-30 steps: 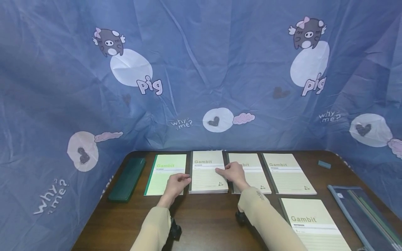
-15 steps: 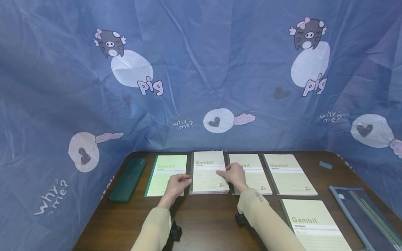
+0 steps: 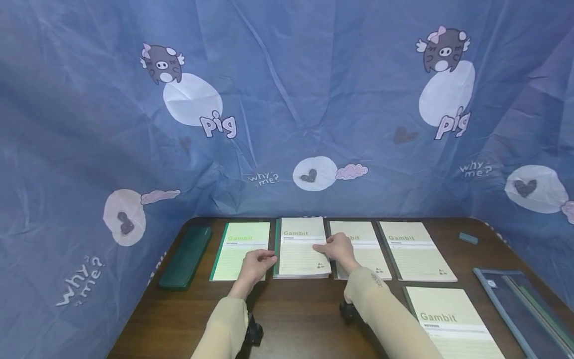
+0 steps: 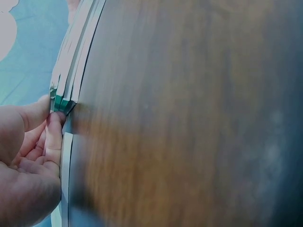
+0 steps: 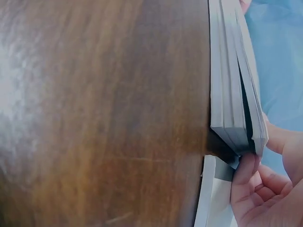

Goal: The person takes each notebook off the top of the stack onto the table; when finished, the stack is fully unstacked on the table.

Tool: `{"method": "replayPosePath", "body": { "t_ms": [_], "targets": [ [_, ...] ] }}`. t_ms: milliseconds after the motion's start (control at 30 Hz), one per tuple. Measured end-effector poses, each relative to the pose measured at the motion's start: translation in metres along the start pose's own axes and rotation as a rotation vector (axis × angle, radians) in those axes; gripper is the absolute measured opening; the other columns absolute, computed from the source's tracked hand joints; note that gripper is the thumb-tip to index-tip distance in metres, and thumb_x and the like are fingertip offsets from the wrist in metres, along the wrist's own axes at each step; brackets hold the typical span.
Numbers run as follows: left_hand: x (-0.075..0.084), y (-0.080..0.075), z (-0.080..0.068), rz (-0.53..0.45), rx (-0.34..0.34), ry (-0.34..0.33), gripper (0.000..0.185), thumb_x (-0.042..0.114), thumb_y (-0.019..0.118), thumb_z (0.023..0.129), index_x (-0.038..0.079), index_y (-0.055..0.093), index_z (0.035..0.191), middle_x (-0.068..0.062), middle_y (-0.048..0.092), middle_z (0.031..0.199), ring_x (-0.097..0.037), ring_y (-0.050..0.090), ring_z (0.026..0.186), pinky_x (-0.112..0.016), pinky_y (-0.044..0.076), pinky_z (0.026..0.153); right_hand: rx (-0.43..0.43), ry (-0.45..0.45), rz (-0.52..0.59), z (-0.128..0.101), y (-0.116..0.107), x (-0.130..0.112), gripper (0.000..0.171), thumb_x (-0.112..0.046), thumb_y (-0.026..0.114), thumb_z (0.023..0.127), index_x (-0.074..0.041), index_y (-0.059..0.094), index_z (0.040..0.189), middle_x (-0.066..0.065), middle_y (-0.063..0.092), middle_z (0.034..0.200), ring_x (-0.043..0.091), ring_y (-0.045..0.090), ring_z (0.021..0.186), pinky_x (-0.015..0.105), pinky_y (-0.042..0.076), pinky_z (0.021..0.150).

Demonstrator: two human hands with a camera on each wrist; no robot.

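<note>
A stack of Gambit notebooks (image 3: 301, 254) lies at the back middle, green spines along its left side. My left hand (image 3: 252, 268) is at that spine side, its thumb and index finger pinching the edge; green spine ends (image 4: 61, 101) show at its fingertips in the left wrist view. On the opposite side, my right hand (image 3: 339, 250) pinches the stack's right edge, thumb on the cover and fingers below. In the right wrist view a dark gap runs under the top notebook (image 5: 251, 94). Under the left hand lies a green-spined notebook (image 3: 244, 239), under the right a grey-spined notebook (image 3: 365, 249).
Two more notebooks lie to the right, one at the back (image 3: 417, 252) and one nearer (image 3: 453, 319). A dark green case (image 3: 186, 257) is at the far left. A blue mesh pouch (image 3: 506, 284) and a small blue block (image 3: 468, 238) lie right. A blue curtain (image 3: 278, 99) hangs behind the table.
The stack's left edge showed a grey spine and now shows green. Both hands keep their places on the stack; the whole head view has shifted slightly.
</note>
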State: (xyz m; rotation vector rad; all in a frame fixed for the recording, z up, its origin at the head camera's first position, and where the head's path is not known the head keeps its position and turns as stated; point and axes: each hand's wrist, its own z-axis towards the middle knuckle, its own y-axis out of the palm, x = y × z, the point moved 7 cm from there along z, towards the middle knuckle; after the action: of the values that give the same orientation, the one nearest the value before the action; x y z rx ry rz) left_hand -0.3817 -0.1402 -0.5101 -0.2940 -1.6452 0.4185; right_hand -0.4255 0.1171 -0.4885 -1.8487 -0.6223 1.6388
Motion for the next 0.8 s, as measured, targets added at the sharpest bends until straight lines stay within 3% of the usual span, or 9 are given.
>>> {"method": "replayPosePath", "body": {
  "t_ms": [233, 467, 633, 800],
  "targets": [
    [0.001, -0.001, -0.001, 0.001, -0.003, 0.009, 0.03, 0.016, 0.067, 0.095, 0.0, 0.068, 0.121, -0.011, 0.067, 0.11, -0.025, 0.062, 0.103, -0.045, 0.051, 0.093, -0.013, 0.012, 0.051, 0.0, -0.006, 0.002, 0.055, -0.033, 0.083, 0.08, 0.008, 0.067, 0.114, 0.021, 0.068, 0.108, 0.032, 0.066, 0.095, 0.043, 0.054, 0.085],
    [0.0, 0.0, 0.0, 0.005, -0.017, 0.01, 0.031, 0.014, 0.068, 0.094, 0.001, 0.068, 0.122, -0.009, 0.067, 0.105, -0.024, 0.061, 0.1, -0.044, 0.051, 0.091, -0.046, 0.036, 0.102, 0.006, -0.006, 0.01, 0.052, -0.033, 0.082, 0.081, 0.005, 0.067, 0.112, 0.015, 0.066, 0.099, 0.023, 0.061, 0.082, 0.033, 0.052, 0.072],
    [-0.001, -0.001, 0.0, 0.006, -0.019, 0.004, 0.031, 0.013, 0.069, 0.094, 0.001, 0.068, 0.122, -0.008, 0.067, 0.103, -0.023, 0.061, 0.097, -0.043, 0.051, 0.089, -0.097, 0.065, 0.178, 0.008, -0.007, 0.016, 0.047, -0.03, 0.08, 0.084, 0.006, 0.066, 0.111, 0.01, 0.065, 0.089, 0.016, 0.058, 0.071, 0.025, 0.049, 0.06],
    [0.001, -0.001, 0.0, -0.003, -0.028, 0.012, 0.03, 0.013, 0.069, 0.094, 0.001, 0.069, 0.121, -0.009, 0.067, 0.104, -0.024, 0.061, 0.1, -0.044, 0.051, 0.091, -0.131, 0.117, 0.298, 0.003, -0.017, 0.022, 0.045, -0.025, 0.078, 0.087, 0.007, 0.065, 0.115, 0.008, 0.065, 0.084, 0.014, 0.056, 0.066, 0.024, 0.049, 0.059]
  ]
}}
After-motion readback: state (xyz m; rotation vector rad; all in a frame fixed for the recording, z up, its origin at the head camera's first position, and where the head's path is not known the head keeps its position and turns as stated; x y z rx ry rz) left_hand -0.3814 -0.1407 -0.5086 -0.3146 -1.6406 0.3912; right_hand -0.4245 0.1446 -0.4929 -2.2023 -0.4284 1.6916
